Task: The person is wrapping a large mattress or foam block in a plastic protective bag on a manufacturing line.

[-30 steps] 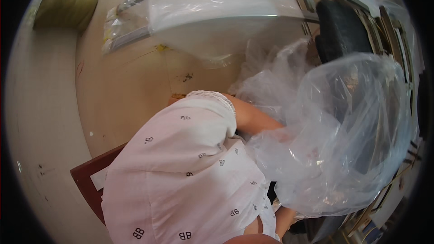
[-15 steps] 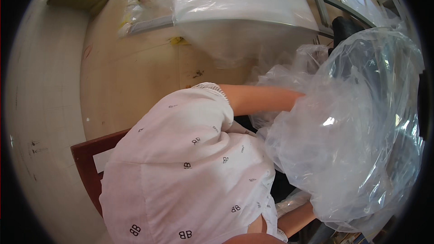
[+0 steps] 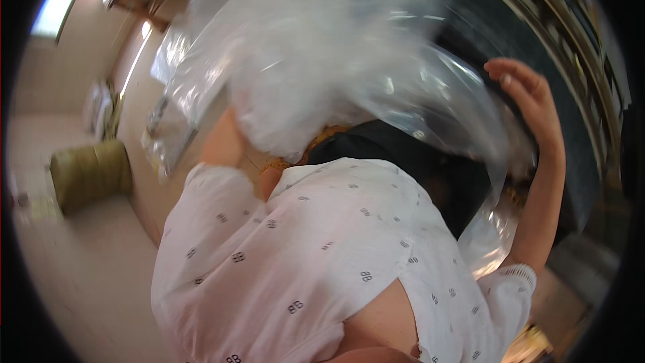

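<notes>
Looking down, we find a large mass of thin clear plastic [image 3: 302, 47] ahead of the chest, blurred in places, reaching from the upper edge to the dark-clothed lap [image 3: 376, 144]. We follow the left forearm [image 3: 224, 140] up to its near-left folds; the left hand is covered there, so we cannot tell whether it grips or lies loose. We see the right hand [image 3: 532, 97] raised just beside the plastic's right edge, thumb and fingers parted and lightly bent, nothing visible between them. Past that hand we note a long dark surface [image 3: 570, 131] and, farther out, a set of rails [image 3: 561, 17]. More clear plastic [image 3: 487, 238] lies near the right elbow. On the left, well apart from the work, we log an olive-green bundle [image 3: 94, 173]; above it, a bright window [image 3: 56, 10]. The shirt [image 3: 322, 228] is white with small dark motifs.
</notes>
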A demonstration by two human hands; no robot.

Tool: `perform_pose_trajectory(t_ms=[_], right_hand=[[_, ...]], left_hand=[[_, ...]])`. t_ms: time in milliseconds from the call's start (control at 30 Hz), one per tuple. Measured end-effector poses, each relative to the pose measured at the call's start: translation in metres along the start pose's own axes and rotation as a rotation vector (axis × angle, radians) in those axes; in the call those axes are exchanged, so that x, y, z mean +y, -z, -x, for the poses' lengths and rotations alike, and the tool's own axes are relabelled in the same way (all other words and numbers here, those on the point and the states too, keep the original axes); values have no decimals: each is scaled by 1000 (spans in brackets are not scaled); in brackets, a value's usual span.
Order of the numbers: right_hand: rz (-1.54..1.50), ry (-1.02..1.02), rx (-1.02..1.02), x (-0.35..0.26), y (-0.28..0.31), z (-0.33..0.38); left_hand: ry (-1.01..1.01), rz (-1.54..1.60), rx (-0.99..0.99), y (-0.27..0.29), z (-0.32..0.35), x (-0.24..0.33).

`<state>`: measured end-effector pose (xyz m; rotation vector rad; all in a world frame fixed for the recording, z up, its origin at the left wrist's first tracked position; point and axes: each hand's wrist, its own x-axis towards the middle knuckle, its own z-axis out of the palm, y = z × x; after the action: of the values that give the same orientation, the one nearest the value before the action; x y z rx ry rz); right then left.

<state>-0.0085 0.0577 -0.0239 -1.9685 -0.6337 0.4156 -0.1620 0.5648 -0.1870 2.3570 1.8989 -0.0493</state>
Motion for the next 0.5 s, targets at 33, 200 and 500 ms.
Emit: perform_pose_trajectory(t_ms=[33,200,500], right_hand=[[54,-21,130,24,25,10],[284,-118,703,144,123,71],[273,-52,896,178,135,130]], left_hand=[[-64,-47,13,23,-50,-12],[-212,-240,41,107,-89,-164],[-212,-458,147,251,-123,-276]])
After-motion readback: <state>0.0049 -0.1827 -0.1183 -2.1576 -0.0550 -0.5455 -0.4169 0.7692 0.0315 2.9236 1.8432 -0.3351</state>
